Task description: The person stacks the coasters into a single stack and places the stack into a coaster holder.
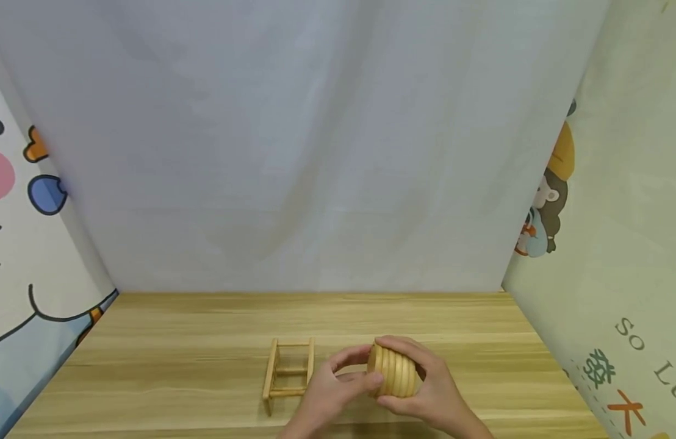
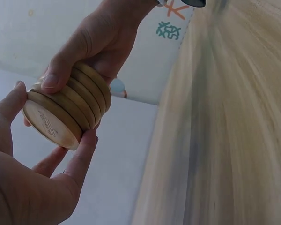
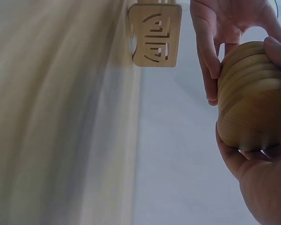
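A stack of several round wooden coasters (image 1: 394, 372) is held on its side above the table, between both hands. My right hand (image 1: 435, 390) grips the stack around its rims from the right, thumb and fingers on opposite sides. In the left wrist view, my left hand (image 2: 37, 183) pinches the rim of the end coaster (image 2: 49, 123), whose pale face bears small dark print. The coasters lie close together, face to face. Left of the hands, a small wooden coaster rack (image 1: 271, 375) stands on the table; its cut-out end panel (image 3: 157, 35) shows in the right wrist view.
The wood-grain table (image 1: 179, 360) extends around the hands. A pale cloth (image 1: 316, 152) hangs behind it. Cartoon-printed sheets flank the table on the left (image 1: 36, 256) and right (image 1: 607, 292).
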The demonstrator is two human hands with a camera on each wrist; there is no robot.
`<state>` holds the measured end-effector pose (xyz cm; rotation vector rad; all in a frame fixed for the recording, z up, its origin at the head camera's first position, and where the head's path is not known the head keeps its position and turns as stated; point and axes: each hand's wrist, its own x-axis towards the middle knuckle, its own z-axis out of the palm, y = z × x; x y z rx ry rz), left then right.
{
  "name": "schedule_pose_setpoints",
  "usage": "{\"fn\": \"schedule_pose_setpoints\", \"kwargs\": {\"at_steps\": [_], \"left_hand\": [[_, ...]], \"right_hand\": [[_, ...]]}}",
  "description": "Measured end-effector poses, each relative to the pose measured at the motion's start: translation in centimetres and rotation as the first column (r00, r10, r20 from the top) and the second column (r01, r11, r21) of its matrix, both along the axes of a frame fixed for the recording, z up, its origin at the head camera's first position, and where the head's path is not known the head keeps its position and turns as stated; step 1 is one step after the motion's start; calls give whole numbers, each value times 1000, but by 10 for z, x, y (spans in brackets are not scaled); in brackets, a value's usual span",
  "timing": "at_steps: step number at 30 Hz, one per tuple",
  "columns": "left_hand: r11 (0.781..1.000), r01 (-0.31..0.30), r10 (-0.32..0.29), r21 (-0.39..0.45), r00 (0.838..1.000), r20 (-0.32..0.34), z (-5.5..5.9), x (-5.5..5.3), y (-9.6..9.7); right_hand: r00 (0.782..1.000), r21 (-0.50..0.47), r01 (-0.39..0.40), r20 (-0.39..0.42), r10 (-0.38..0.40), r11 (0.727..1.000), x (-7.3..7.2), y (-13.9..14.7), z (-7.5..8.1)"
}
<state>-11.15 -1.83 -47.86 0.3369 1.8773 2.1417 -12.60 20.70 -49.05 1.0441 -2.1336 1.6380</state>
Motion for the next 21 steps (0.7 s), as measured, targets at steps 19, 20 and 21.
{"fn": "schedule_pose_setpoints", "kwargs": {"at_steps": [19,20,21], "left_hand": [[996,15,-19,-83,999,-49,8,-16,-68],[996,18,-22,-82,998,-59,9,-18,-71],[996,20,-26,-83,997,-69,10,-19,-74]], "right_hand": [[999,77,-40,-29,42,996,-20,-55,15],[999,79,-39,-33,41,996,-21,-57,16],[999,81,-39,-30,42,996,-22,-60,16]]}}
